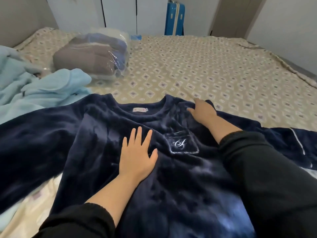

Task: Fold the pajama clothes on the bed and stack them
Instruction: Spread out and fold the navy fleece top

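Navy fleece pajama top [180,177] lies front side up on the bed [214,69], filling the lower half of the frame. Check the one container first: a clear plastic bag [96,54] sits at the upper left of the frame on the patterned sheet and holds folded clothes, grey-brown at the left, blue at the right. The number of pieces cannot be told. A crumpled light blue fleece garment [42,88] lies just beside the bag, at the left edge.

Note the orientation of the pajama top. Its long axis runs from the bottom of the frame toward the centre, collar [142,117] pointing up-frame, away from you, hem end toward you. The neck label [140,109] shows inside the collar. One sleeve [34,143] extends to the left edge; the other, ending in a white-piped cuff [307,145], extends to the right edge. The chest pocket [181,143] sits right of centre.

Your left hand [139,155] lies flat on the chest, fingers straight and spread, gripping nothing. Your right hand [202,110] rests palm down on the shoulder just right of the collar, fingers extended on the fabric. A blue suitcase [175,19] stands upright at the top centre, beyond the bed.
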Demonstrator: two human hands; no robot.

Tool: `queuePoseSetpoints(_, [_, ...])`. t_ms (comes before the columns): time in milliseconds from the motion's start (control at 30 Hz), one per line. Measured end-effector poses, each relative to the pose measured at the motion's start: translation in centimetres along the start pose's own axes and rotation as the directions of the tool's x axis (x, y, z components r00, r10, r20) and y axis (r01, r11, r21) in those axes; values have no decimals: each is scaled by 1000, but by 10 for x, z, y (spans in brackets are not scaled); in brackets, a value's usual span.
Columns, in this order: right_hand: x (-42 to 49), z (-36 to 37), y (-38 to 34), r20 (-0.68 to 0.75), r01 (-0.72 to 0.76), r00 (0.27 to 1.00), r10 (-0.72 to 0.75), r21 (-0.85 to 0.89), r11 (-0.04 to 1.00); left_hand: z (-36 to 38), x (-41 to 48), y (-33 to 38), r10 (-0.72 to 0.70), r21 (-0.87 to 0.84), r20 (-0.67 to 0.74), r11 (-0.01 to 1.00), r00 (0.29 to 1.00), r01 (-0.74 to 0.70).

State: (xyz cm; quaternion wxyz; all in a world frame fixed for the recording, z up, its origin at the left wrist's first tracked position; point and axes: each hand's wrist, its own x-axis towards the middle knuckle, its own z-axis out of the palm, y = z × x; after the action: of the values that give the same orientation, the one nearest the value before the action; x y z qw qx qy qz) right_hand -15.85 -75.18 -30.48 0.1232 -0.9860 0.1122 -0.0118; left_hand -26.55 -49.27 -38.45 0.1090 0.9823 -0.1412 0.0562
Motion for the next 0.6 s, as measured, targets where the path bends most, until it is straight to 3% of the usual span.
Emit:
queuePoseSetpoints(67, [22, 7, -1, 177, -70, 981, 81, -66, 995, -1, 6, -1, -1, -20, -10, 1000, 1000, 1])
queuePoseSetpoints(100, [33, 9, -2, 200, -55, 977, 74, -100, 994, -1, 8, -1, 0, -23, -19, 1000, 1000, 0])
queuePoseSetpoints(133, [43, 7, -5, 148, -45, 987, 63, -122, 991, 0, 8, -2, 0, -26, -27, 1000, 1000, -1])
queuePoseSetpoints(200, [66, -5, -5, -127, -85, 989, 76, -65, 994, 0, 7, -2, -1, -44, -42, 999, 999, -1])
queuePoseSetpoints(267, [84, -19, 6, -386, -157, 909, 157, 31, 987, 0, 6, -1, -3, -56, -65, 998, 998, 0])
queuePoseSetpoints(300, [88, -20, 11, -403, -203, 894, 196, 25, 979, 0, 7, -2, -5, -54, -66, 999, 998, 1])
queuePoseSetpoints(433, [71, 20, -1, 11, -197, 980, 201, -143, 970, 0, 6, -1, -16, -22, -12, 1000, 1000, 16])
queuePoseSetpoints(533, [37, 29, -30, 39, -74, 997, 73, 32, 997, -1, 7, -1, -16, -13, 6, 1000, 1000, 16])
queuePoseSetpoints(600, [-4, 36, -35, 28, 124, 992, -123, -28, 992, 0, 7, -1, -16, -10, 1, 1000, 1000, 16])
